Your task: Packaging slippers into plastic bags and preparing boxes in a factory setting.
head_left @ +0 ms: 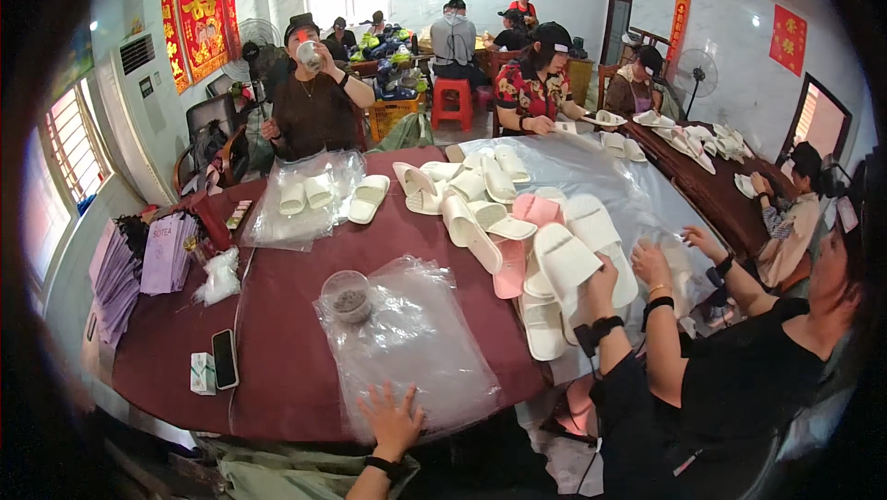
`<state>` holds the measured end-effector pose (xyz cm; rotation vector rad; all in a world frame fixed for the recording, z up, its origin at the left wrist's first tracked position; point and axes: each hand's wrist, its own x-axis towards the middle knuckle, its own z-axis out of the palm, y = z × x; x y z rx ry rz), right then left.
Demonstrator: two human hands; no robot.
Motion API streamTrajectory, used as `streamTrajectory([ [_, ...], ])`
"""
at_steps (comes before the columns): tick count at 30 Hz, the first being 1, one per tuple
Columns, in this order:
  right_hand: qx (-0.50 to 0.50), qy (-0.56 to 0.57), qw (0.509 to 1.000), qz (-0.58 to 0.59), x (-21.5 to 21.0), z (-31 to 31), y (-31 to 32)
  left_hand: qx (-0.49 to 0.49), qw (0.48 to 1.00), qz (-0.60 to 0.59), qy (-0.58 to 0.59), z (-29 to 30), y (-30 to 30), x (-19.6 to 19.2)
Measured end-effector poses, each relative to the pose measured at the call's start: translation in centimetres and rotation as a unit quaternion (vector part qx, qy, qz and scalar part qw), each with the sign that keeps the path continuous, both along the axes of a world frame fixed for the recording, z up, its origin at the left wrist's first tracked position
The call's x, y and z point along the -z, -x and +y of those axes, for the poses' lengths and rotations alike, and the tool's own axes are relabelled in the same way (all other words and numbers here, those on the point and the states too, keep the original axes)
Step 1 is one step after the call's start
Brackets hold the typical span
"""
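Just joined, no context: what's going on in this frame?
A group sits around a dark red table piled with white and pink slippers and clear plastic bags. The wearer's one visible hand, which side I cannot tell, lies spread flat on a stack of bags at the near edge. A small cup stands beside the stack and a phone lies to the left. On the right, a co-worker in black holds a white slipper. Across the table, another person drinks.

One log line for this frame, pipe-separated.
left hand: flat on clear plastic bags | right hand: not in view | small bowl on bags' far corner | phone left | slippers right
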<state>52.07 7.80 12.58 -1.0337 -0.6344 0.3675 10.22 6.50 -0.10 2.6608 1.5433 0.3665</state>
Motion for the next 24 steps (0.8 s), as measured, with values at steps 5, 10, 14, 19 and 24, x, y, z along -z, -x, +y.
streamTrajectory([
  [5, 0.019, -0.007, 0.997, -0.068, -0.2, -1.9, 6.5, -0.007, 0.996, -0.036, 0.084, 0.5, 0.2, -2.0],
  [10, -0.106, 0.053, 0.984, -0.136, 3.4, -5.3, 17.4, 0.012, 0.977, -0.048, 0.208, 1.6, 1.0, -3.7],
  [14, -0.110, 0.153, 0.965, -0.179, 5.1, -6.0, 22.0, 0.050, 0.967, 0.009, 0.248, 0.9, 2.5, -5.2],
  [19, -0.032, 0.188, 0.954, -0.233, 7.1, -3.7, 25.1, 0.141, 0.976, -0.063, 0.152, 0.3, 5.9, -3.0],
  [24, -0.065, 0.358, 0.884, -0.292, 11.1, -2.1, 24.9, 0.133, 0.960, -0.178, 0.171, 1.7, 6.7, -3.5],
])
